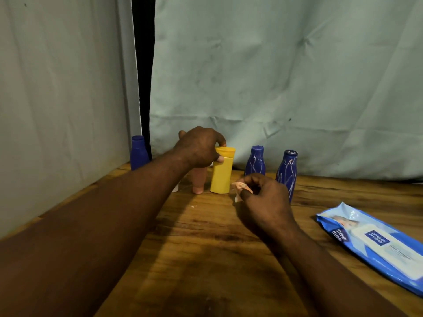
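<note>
The left hand (201, 147) curls its fingers and thumb round the cap end of a yellow plastic bottle (221, 177), which stands upright on the brown wooden desk (206, 248), just beside a pale pink tube-shaped bottle (199, 179) partly hidden under that hand. The right hand (265, 202) pinches a crumpled pinkish-white wipe (239, 188) close to the yellow bottle's base. Two white-streaked dark blue bottles (255, 161) stand behind the right hand, and a blue soft pack of wipes (375, 243) lies well apart to the right.
</note>
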